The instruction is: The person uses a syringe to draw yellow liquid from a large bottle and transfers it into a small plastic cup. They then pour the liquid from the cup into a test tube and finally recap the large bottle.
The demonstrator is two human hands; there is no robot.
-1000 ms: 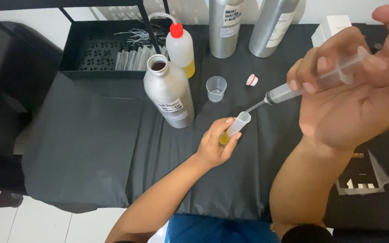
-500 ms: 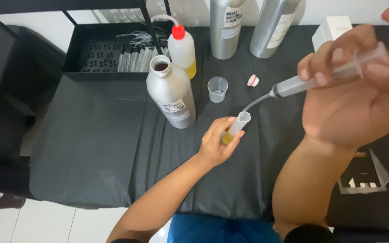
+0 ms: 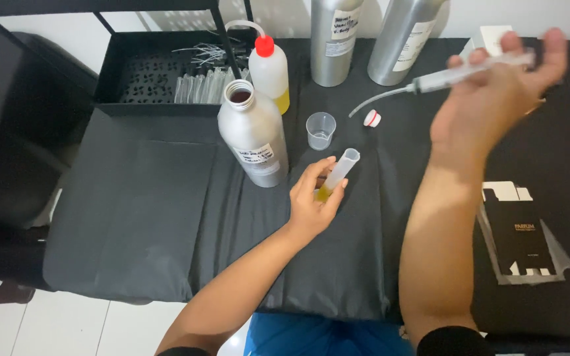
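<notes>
Nearest to me, my left hand (image 3: 313, 201) has its grip pinched around a small clear tube (image 3: 338, 173), tilted toward one o'clock, with a little yellow liquid at its lower end between my fingers. It sits over the black counter (image 3: 166, 198). At three o'clock from the tube, a flat black carton blank (image 3: 521, 234) lies on the counter. At nine o'clock, just beside my left hand, stands an open aluminium bottle (image 3: 253, 135). At twelve o'clock is a small clear cup (image 3: 320, 130), with a red-and-white cap (image 3: 372, 118) near it. Higher, at one o'clock, my right hand (image 3: 496, 99) grips a syringe (image 3: 470, 71), fingers wrapped round its barrel, its bent tube pointing toward the cap. Farthest stand a red-capped squeeze bottle (image 3: 270, 72), two tall aluminium bottles (image 3: 336, 39) and a black tray (image 3: 166, 72).
</notes>
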